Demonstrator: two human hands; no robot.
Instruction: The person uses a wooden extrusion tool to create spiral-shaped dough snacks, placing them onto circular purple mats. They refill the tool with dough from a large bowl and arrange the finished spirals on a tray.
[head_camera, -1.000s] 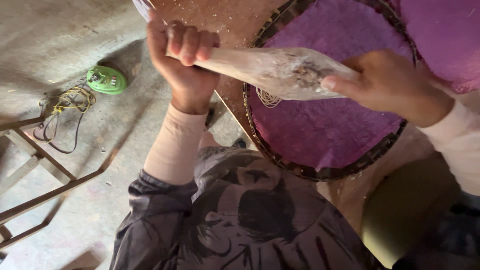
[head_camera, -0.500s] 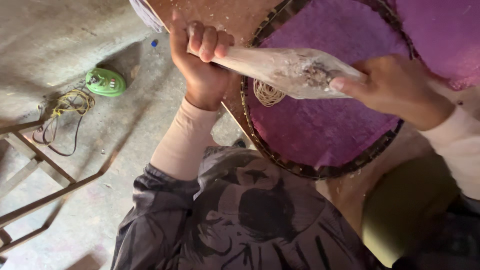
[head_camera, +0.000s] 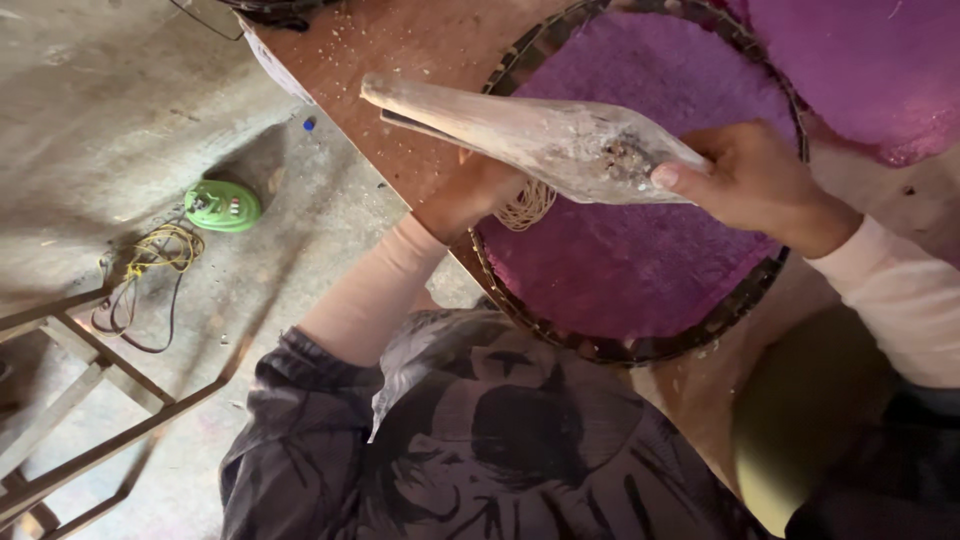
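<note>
A: What's the biggest thing near the hands?

B: The floor, grey concrete, well off to the left of the left hand. Then the brown table, which both hands hover over, with a round woven tray on it, spread with purple powder, directly beneath them.

A: And what is being held?

B: A long clear plastic bag, twisted to a narrow tail at the far end. It hangs in the air above the tray's near-left rim. The right hand is closed around the fat end, thumb pressed on top where a clump of dark grainy matter sits inside. The left hand is under the bag's middle; its fingers are hidden, so I cannot tell whether it grips or only props.

A: How would it handle?

B: Soft and floppy, I'd judge, light except for the filled end. The film looks slick and dusty, so it could slip. Best held at the bulge and at the twisted neck.

A: Anything smaller about?

B: A pale coil of cord touching the left hand's knuckles, on the tray's edge. Far to the left, on the floor, a green round device and a tangle of yellow wire, beside a wooden frame.
</note>
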